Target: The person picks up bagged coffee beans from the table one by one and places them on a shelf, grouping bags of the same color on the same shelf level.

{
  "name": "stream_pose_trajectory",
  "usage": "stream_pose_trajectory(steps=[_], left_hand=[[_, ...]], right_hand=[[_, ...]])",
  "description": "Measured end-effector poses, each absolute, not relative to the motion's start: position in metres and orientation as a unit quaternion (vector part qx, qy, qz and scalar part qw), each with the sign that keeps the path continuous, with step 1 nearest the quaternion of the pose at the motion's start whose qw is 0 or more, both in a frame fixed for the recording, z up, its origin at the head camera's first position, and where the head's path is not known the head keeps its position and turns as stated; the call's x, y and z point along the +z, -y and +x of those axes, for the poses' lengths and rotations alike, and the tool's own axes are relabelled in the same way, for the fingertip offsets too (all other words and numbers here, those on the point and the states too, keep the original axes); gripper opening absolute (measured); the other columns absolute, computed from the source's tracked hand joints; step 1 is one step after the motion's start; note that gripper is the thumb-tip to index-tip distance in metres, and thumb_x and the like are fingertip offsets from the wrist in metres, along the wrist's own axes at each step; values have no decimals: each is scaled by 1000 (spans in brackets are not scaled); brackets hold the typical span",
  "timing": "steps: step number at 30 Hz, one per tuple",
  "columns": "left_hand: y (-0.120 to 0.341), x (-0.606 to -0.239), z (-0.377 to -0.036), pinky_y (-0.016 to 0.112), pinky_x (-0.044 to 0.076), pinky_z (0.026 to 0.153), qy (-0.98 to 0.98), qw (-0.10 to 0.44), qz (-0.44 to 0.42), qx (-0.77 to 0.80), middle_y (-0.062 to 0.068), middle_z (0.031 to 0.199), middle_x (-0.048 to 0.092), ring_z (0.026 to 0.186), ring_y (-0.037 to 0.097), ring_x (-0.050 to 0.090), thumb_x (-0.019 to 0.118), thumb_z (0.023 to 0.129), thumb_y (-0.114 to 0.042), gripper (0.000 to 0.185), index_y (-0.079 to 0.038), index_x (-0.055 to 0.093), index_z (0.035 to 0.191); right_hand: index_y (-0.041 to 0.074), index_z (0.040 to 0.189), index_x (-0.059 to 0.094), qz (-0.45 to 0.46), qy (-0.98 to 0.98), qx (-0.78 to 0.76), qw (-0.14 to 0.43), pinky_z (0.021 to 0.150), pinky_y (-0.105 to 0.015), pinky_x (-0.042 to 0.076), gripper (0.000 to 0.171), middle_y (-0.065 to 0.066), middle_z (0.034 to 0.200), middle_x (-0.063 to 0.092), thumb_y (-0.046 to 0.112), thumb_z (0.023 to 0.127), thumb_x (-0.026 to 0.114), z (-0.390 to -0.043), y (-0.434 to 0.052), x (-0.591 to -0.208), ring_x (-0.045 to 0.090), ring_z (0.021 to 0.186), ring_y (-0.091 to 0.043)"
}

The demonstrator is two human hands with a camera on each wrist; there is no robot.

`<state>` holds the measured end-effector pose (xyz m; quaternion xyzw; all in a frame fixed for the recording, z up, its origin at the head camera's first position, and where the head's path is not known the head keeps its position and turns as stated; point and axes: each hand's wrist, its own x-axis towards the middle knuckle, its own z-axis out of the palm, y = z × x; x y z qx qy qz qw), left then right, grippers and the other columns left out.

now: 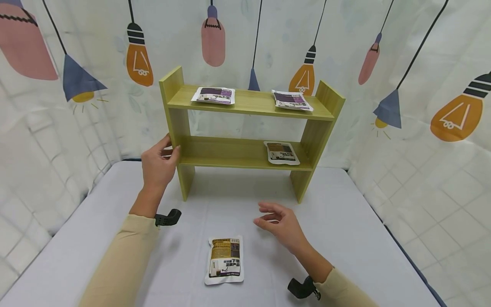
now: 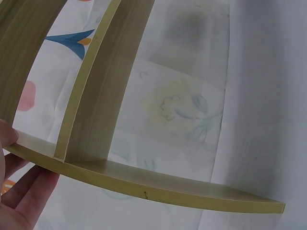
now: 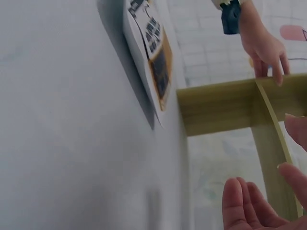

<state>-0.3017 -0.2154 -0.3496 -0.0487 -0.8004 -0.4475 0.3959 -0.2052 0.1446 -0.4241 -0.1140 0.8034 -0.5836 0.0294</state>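
Observation:
My left hand [image 1: 159, 164] grips the left side panel of a light-green wooden two-tier shelf [image 1: 245, 164]. In the left wrist view, the thumb [image 2: 7, 134] lies on one side of the panel's edge and the fingers [image 2: 38, 191] on the other. My right hand [image 1: 281, 226] hovers over the table in front of the shelf, fingers loosely bent and nothing between them. To its left, a white pouch with a brown-and-yellow label [image 1: 225, 260] lies flat on the table. A similar pouch [image 1: 281, 152] rests on the lower tier, at its right end.
Two purple-and-white pouches, one left [image 1: 214, 95] and one right [image 1: 292, 100], lie on the top tier. A white cloth covers the table [image 1: 184, 260]. Behind and beside it hang white curtains [image 1: 245, 42] printed with lamps and bulbs. Each wrist wears a black camera mount [image 1: 168, 217].

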Motion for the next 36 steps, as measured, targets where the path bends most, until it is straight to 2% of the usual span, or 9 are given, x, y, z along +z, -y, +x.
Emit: stream_pose_trajectory(steps=[6, 13, 16, 19, 23, 28, 36], left_hand=[[215, -350, -302, 0, 49, 72, 800, 394, -49, -449, 15, 121, 75, 95, 37, 77, 68, 97, -18, 45, -26, 64, 141], [215, -348, -299, 19, 61, 77, 808, 386, -39, -442, 13, 122, 75, 97, 35, 77, 67, 98, -20, 45, -27, 62, 143], [215, -349, -300, 12, 58, 76, 807, 389, -42, -443, 14, 122, 75, 96, 35, 77, 67, 98, -19, 45, -27, 63, 142], [216, -349, -301, 5, 54, 74, 805, 392, -47, -444, 14, 121, 75, 96, 36, 77, 67, 98, -18, 45, -27, 63, 142], [215, -350, -301, 8, 56, 75, 805, 393, -47, -442, 15, 120, 75, 95, 36, 77, 68, 97, -17, 46, -27, 63, 142], [215, -349, -301, 15, 60, 77, 806, 391, -44, -441, 14, 121, 75, 96, 36, 77, 68, 98, -18, 46, -26, 63, 142], [215, -349, -300, 5, 54, 74, 804, 392, -44, -444, 15, 121, 75, 96, 36, 77, 67, 98, -18, 45, -27, 63, 142]], right_hand=[[25, 131, 70, -119, -813, -566, 60, 85, -32, 62, 50, -18, 132, 67, 30, 84, 86, -194, -137, -436, 72, 104, -21], [12, 136, 67, -135, -808, -564, 104, 84, -39, 62, 56, -22, 131, 66, 30, 85, 84, -181, -128, -447, 72, 106, -26], [13, 135, 67, -134, -809, -560, 117, 83, -41, 62, 56, -21, 130, 67, 31, 84, 85, -176, -124, -451, 72, 106, -26], [16, 132, 69, -128, -816, -551, 122, 79, -38, 60, 55, -18, 128, 69, 32, 83, 86, -172, -121, -455, 71, 102, -23], [19, 129, 71, -120, -824, -539, 126, 72, -34, 56, 53, -16, 125, 70, 33, 81, 87, -169, -118, -458, 69, 96, -20], [21, 127, 72, -113, -834, -523, 132, 69, -33, 55, 52, -14, 123, 70, 34, 79, 88, -165, -114, -456, 67, 94, -20], [20, 127, 72, -136, -848, -493, 141, 66, -30, 57, 54, -16, 126, 67, 34, 78, 90, -162, -105, -450, 69, 91, -18]])
